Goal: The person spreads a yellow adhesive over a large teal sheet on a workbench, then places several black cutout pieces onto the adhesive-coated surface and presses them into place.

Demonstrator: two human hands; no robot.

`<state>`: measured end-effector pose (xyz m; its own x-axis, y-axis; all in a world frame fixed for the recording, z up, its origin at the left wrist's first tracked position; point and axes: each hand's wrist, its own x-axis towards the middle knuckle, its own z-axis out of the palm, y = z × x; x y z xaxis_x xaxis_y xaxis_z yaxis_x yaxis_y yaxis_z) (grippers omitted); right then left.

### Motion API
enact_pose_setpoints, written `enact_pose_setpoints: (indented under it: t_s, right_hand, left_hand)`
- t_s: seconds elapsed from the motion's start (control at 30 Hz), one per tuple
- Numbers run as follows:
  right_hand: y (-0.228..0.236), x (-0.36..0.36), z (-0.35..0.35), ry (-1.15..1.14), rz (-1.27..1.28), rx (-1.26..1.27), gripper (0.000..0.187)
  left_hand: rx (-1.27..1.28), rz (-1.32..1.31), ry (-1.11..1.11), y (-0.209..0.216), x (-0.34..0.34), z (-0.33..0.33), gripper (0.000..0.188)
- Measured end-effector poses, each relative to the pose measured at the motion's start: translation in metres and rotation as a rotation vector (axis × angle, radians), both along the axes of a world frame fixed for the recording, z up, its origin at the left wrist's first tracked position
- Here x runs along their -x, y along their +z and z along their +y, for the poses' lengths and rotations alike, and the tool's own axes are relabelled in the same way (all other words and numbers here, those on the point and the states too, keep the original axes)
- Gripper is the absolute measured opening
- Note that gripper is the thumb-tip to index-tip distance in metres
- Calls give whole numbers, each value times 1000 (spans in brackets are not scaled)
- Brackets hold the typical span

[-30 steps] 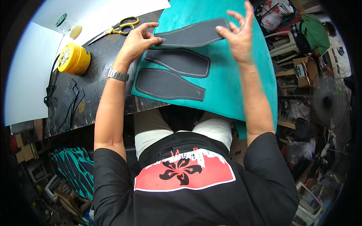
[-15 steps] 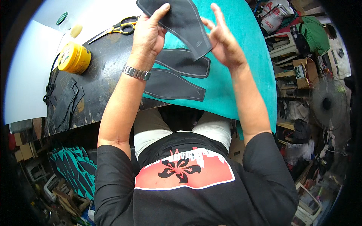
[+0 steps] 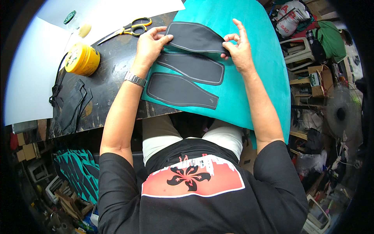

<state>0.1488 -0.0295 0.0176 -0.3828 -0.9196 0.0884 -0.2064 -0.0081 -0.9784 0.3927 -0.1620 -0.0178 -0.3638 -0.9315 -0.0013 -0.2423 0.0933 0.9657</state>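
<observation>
A curved black panel [image 3: 196, 36] with a pale line along its edge lies across the upper part of a teal sheet [image 3: 261, 54]. My left hand [image 3: 152, 45] pinches its left end between thumb and fingers. At the panel's right end, my right hand [image 3: 239, 50] grips the tip with thumb and forefinger, other fingers raised. Just below it, a second black panel [image 3: 194, 69] rests flat on the sheet. Nearest me is a third black panel [image 3: 181, 91], also flat, narrowing toward the right.
Yellow-handled scissors [image 3: 130, 29] lie on the dark tabletop [image 3: 117, 58] left of my left hand. Farther left stand a yellow tub [image 3: 82, 59] and a glass jar with a green lid [image 3: 71, 17]. Dark scraps [image 3: 74, 105] lie near the table's front edge. A fan [image 3: 339, 113] stands at right.
The top panel has come down from a raised, tilted position onto the teal sheet. My right hand has closed on its right end. My left hand has shifted to its left end.
</observation>
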Motion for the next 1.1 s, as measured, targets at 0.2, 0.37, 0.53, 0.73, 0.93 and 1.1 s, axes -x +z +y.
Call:
enact_pose_setpoints:
  t_s: [0.2, 0.37, 0.53, 0.73, 0.93, 1.1]
  right_hand:
    - [-3, 0, -2, -75, 26, -84, 84]
    - [-5, 3, -7, -89, 36, -101, 85]
    - [-7, 5, -9, -78, 39, -113, 86]
    - [-4, 4, -11, -71, 93, -150, 86]
    - [-3, 2, -13, -79, 177, -183, 86]
    - [-3, 2, -14, -82, 170, -190, 88]
  left_hand:
    - [127, -131, 58, 2, 1, 5, 48]
    - [142, -152, 89, 9, 6, 10, 55]
    - [156, -185, 110, 12, 9, 8, 57]
    - [164, -240, 99, 10, 8, 7, 58]
    - [175, -260, 93, 6, 8, 4, 56]
    - [236, -295, 119, 6, 9, 8, 55]
